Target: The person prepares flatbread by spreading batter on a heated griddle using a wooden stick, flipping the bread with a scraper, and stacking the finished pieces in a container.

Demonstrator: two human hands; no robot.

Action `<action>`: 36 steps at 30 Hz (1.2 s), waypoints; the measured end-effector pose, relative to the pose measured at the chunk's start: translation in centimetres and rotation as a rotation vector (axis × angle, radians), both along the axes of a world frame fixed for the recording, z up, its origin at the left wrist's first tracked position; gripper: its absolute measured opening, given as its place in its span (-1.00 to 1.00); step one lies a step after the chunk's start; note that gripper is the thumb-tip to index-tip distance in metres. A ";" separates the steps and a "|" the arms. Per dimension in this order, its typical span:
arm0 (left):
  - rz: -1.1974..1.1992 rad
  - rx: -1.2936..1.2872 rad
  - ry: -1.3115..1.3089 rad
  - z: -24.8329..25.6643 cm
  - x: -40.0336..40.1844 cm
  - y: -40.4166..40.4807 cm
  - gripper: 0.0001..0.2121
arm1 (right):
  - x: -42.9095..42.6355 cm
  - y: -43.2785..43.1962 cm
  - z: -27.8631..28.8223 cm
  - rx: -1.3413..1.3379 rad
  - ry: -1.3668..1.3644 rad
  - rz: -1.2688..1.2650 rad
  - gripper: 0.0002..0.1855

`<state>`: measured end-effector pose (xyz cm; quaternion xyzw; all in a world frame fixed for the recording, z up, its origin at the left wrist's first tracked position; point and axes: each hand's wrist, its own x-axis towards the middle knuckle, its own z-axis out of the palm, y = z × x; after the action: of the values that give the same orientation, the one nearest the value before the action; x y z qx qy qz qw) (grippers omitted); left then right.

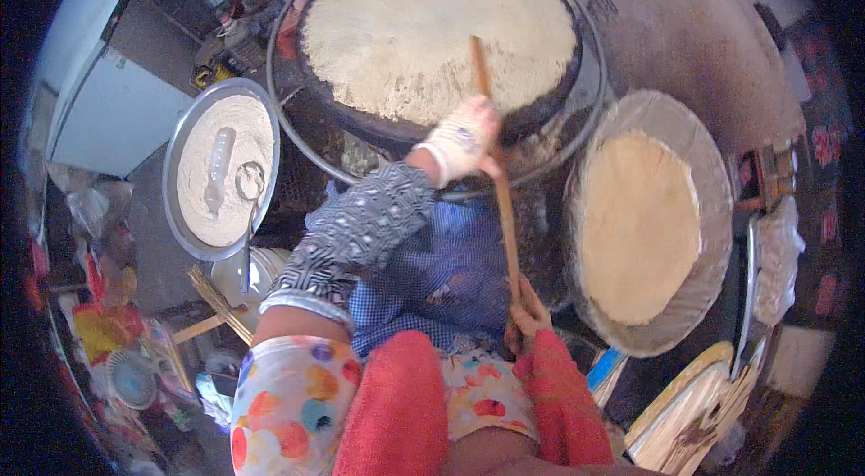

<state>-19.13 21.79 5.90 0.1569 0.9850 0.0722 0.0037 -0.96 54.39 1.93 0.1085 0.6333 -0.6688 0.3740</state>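
Note:
My left hand (466,134), in a pale knitted glove below a patterned sleeve, is closed around a long wooden stick (505,212). The stick's far end lies over a wide, thin sheet of pale batter (432,23) on a round dark griddle (368,128). Nearer my body, my bare right hand (530,314), beside a red sleeve, grips the lower part of the stick. To the left, a metal basin (174,219) holds pale batter, with a clear plastic scoop or bottle (220,161) and a metal ladle (250,182) in it.
A large plastic-lined container (709,253) with round, flat tan sheets (638,226) stands at the right. A metal hoop (276,90) surrounds the griddle. Split wood pieces (682,429) lie at lower right. A straw whisk or broom (219,297) lies at lower left, by a pale bucket (263,270).

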 end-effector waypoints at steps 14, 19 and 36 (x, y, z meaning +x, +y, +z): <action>0.523 -0.085 0.263 -3.3 18.7 -18.0 -0.47 | -5.4 -9.6 1.9 -0.058 0.186 0.342 -0.40; 0.539 -0.136 0.172 -6.6 19.3 -16.1 -0.56 | -5.2 -14.7 4.9 -0.084 0.096 0.587 -0.40; -0.041 0.206 0.286 3.8 6.9 2.7 -0.18 | -1.6 -0.2 -1.4 0.100 0.506 0.025 -0.43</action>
<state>-12.21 24.46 9.71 0.1851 0.9594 0.1498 -0.1510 -2.58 54.23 0.55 -0.0519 0.7403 -0.6378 0.2061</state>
